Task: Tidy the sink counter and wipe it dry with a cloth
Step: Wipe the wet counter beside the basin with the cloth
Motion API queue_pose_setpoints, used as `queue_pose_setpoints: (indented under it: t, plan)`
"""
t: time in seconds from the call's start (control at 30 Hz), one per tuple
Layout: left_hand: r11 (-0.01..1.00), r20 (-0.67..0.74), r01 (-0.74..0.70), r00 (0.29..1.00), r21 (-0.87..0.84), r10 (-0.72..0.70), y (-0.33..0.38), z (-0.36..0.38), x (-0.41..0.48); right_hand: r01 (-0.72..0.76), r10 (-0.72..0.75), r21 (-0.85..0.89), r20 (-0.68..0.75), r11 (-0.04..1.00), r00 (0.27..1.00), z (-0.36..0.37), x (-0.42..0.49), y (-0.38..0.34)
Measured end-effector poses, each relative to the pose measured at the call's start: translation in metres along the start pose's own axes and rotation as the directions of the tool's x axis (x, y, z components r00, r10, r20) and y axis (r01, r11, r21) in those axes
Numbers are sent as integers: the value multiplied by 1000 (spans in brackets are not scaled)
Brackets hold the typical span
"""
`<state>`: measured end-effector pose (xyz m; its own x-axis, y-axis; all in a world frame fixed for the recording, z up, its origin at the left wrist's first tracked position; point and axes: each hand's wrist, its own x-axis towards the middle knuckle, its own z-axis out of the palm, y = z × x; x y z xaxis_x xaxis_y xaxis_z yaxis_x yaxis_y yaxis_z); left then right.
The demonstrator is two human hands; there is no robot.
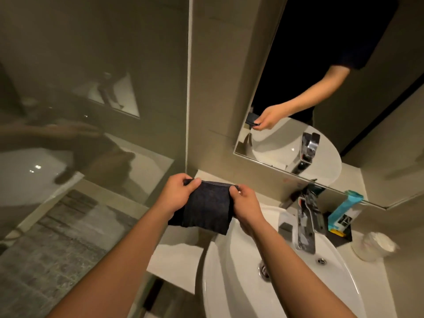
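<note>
Both hands, left hand [175, 193] and right hand [246, 203], are gripping a folded dark cloth [204, 206] left of the basin [229, 271]; wiping is probably pending, with toiletries [341, 216] standing far right.

a mirror [344, 92] hangs on the tiled wall [213, 76], beside a glass partition [91, 88].

Fingers: those of both hands were mostly tucked behind the dark folded cloth [205, 206].
White oval ceramic basin [231, 271]: cut off by the bottom edge.
Pale round lidded jar [372, 245]: blurred.
Turquoise box [343, 213]: print unreadable.
</note>
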<state>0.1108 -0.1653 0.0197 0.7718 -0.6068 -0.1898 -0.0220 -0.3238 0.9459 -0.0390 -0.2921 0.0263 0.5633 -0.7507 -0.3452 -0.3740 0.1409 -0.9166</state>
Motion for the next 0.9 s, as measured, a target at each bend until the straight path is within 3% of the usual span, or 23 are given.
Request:
queue_pose_setpoints:
  t: [0.13,0.27,0.37,0.5,0.67,0.77,0.9]
  plan:
    - [983,-14,-1,1000,182,4,14,16,83,34,-43,-100,-90,994,995,6,75,-12]
    - [894,-26,-4,999,449,18,-24,40,120,-27,4,-518,-45,855,999,-4,108,20]
    - [886,9,-108,993,452,117,-67,55,108,-11,-57,-662,-81,750,995,-12,97,50]
    - [885,174,-209,973,415,149,-102,72,91,-12,-200,-811,-159,585,967,-16,67,81]
    - [776,401,-380,898,504,180,-124,87,104,-75,-164,-863,-180,499,970,-16,43,110]
    - [734,482,-441,858,516,177,-127,88,121,-77,-200,-866,-200,494,959,-13,44,111]
    - [600,537,-545,815,585,217,-135,93,136,-91,-190,-871,-206,483,960,-12,43,111]
